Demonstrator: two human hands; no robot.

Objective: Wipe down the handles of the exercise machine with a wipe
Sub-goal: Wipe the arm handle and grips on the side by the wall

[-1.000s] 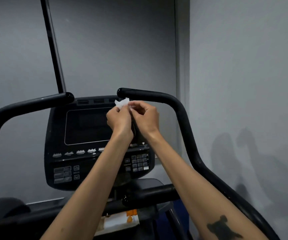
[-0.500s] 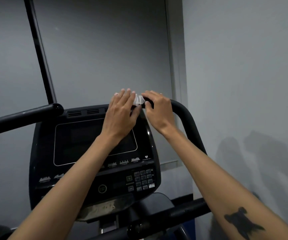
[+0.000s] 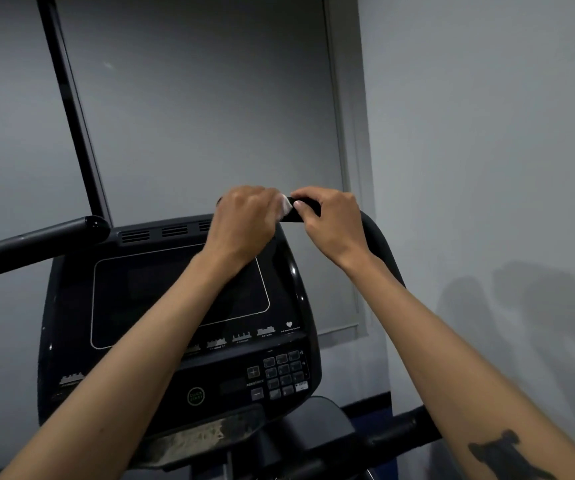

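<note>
The black right handle (image 3: 377,237) of the exercise machine curves up and ends above the console. My left hand (image 3: 244,220) is curled over the handle's tip, holding a white wipe (image 3: 285,206) against it; only a small edge of the wipe shows past the fingers. My right hand (image 3: 331,220) grips the same handle just to the right of the wipe, thumb under the bar. The black left handle (image 3: 36,240) reaches in from the left edge with neither hand on it.
The black console (image 3: 175,323), with a dark screen and a keypad (image 3: 284,375), sits just below the hands. A thin black post (image 3: 71,109) rises at upper left. Grey walls stand behind and close on the right.
Both hands rose from in front of the console to the right handle. My left hand went from flat fingers to curled over the tip with the wipe; my right hand closed round the bar.
</note>
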